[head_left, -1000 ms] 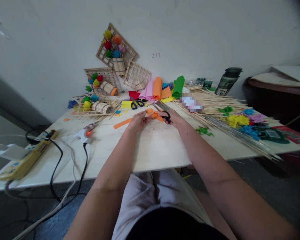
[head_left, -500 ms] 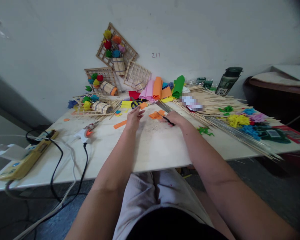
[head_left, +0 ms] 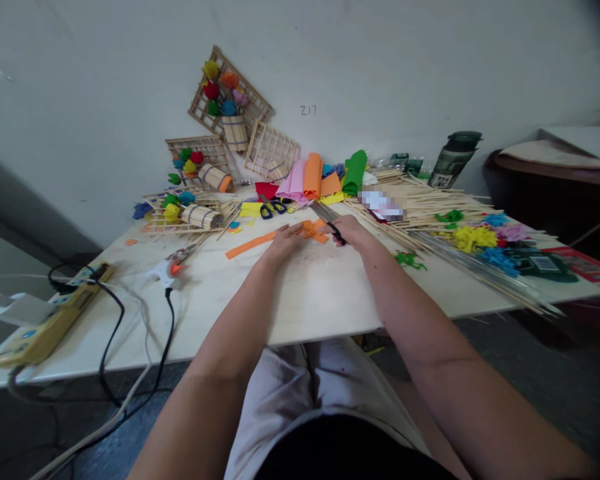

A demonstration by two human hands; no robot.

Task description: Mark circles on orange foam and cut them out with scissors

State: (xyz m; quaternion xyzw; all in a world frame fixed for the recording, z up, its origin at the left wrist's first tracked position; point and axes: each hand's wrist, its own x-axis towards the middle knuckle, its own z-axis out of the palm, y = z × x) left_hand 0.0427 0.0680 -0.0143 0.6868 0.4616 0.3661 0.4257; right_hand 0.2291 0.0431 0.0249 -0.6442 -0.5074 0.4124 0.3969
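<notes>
My right hand (head_left: 350, 231) is closed around the black handles of a pair of scissors (head_left: 337, 233), just right of a small pile of orange pieces (head_left: 314, 229). They look like cut crepe paper. My left hand (head_left: 286, 243) lies low over the table at the left edge of this pile, its fingers stretched out and touching the pieces. Behind that hand a long orange strip (head_left: 250, 245) runs out to the left. A second pair of scissors (head_left: 273, 208) with dark handles rests farther back, beside yellow paper (head_left: 251, 209).
Rolls of pink, orange (head_left: 313, 176) and green paper stand by the wall. Bamboo sticks (head_left: 420, 207) and coloured tufts (head_left: 475, 239) cover the right side, with a bottle (head_left: 455, 160) behind. At left are stick lattices with flowers (head_left: 200, 213), a glue gun (head_left: 165, 272) and a power strip (head_left: 55, 320).
My left hand, raised with an orange piece at its fingers before, has come down and right onto the orange pile. The pieces are more spread out. The scissors have turned slightly in my right hand.
</notes>
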